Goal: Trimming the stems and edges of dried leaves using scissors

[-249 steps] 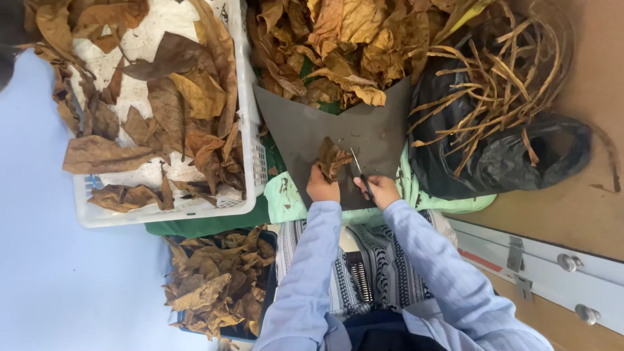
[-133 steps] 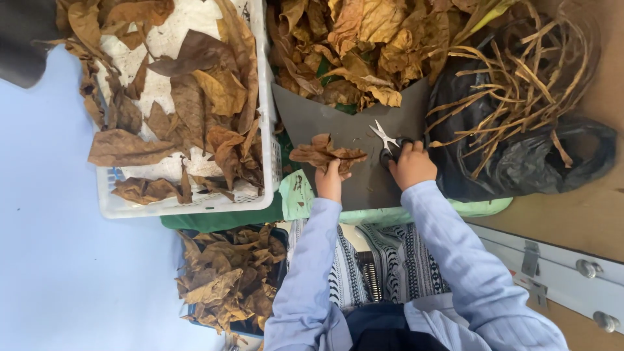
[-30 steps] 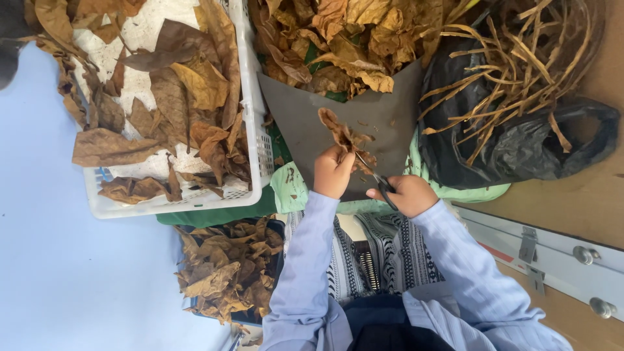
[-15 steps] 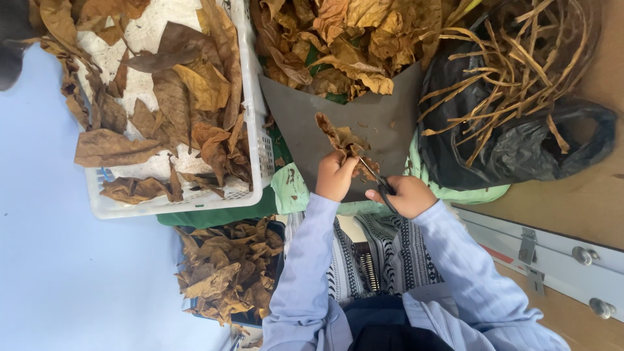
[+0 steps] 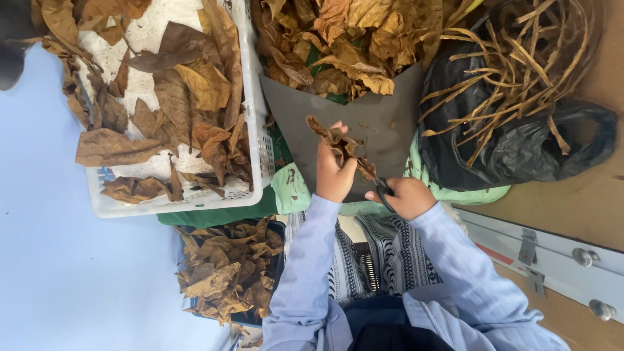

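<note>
The scissors point(image 5: 382, 190) are mostly hidden: only a dark handle and a bit of blade show between the right hand point(image 5: 404, 197) and the dried leaf point(image 5: 339, 144), so whether the blades are apart or together is hard to make out. The far edge of the grey board point(image 5: 383, 123) is buried under a heap of yellow-brown leaves point(image 5: 338, 39), and its near edge is covered by both hands. The person's face is out of frame; only 2 pale blue sleeves point(image 5: 455, 260) show.

The left hand point(image 5: 334, 174) rises over the near part of the grey board, fingers clenched around the lower end of the dried leaf, which stands up crumpled over the board's middle. The right hand sits just right of it at the board's near edge, fingers curled tight through the scissors' handle, the blade touching the leaf's base.

Left of the grey board a white basket point(image 5: 257, 130) holds flat brown leaves. Right of it a black bag point(image 5: 520, 149) carries a tangle of stripped stems point(image 5: 520, 58). Nearer than the board and to its left lies a dark bin point(image 5: 227, 273) of crumpled leaves.
</note>
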